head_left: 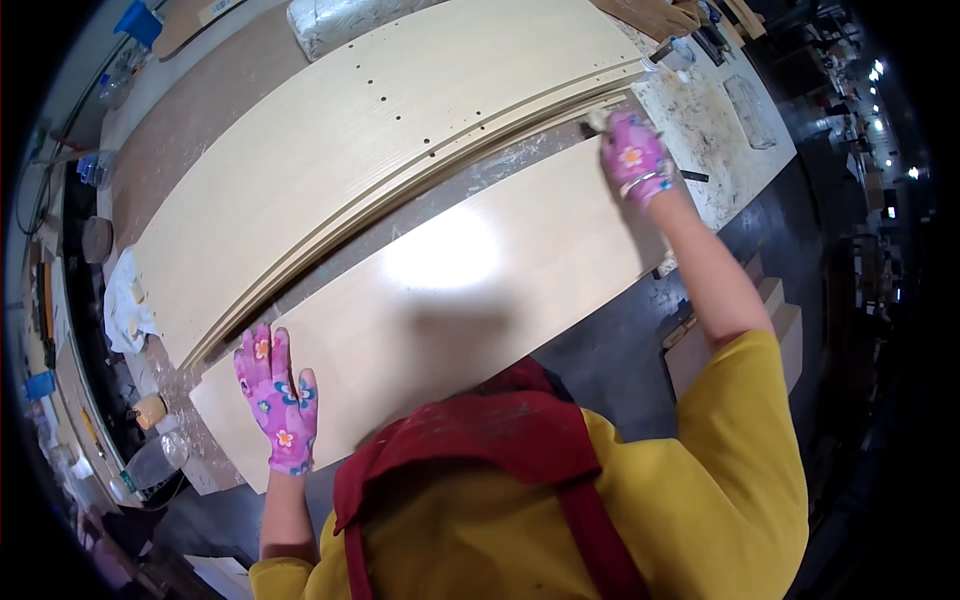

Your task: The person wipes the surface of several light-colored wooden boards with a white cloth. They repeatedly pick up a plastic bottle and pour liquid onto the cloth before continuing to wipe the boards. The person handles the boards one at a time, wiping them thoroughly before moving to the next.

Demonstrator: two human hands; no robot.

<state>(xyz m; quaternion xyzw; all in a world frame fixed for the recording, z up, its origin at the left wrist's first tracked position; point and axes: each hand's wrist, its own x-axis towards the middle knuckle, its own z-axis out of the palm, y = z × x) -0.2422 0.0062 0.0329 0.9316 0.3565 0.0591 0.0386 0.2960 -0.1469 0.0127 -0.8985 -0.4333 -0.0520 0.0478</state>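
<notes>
A long pale wooden board [540, 230] lies slanted across the workbench, close to my body, its glossy face reflecting a bright light. Near its left end, my left hand [278, 405], in a pink flowered glove, rests with fingers stretched out and holds nothing. At the far right end of the board is my right hand [634, 155], in a matching glove. Its fingers are curled down over a small pale and dark thing [594, 124] at the board's corner, mostly hidden by the glove and blurred.
Beyond the board lies a stack of pale panels [300, 170], the top one with small drilled holes. A plastic-wrapped roll [345, 22] sits behind it. A clear bottle [160, 460] and a white cloth [128, 305] are at left. Boards [750, 340] stand low at right.
</notes>
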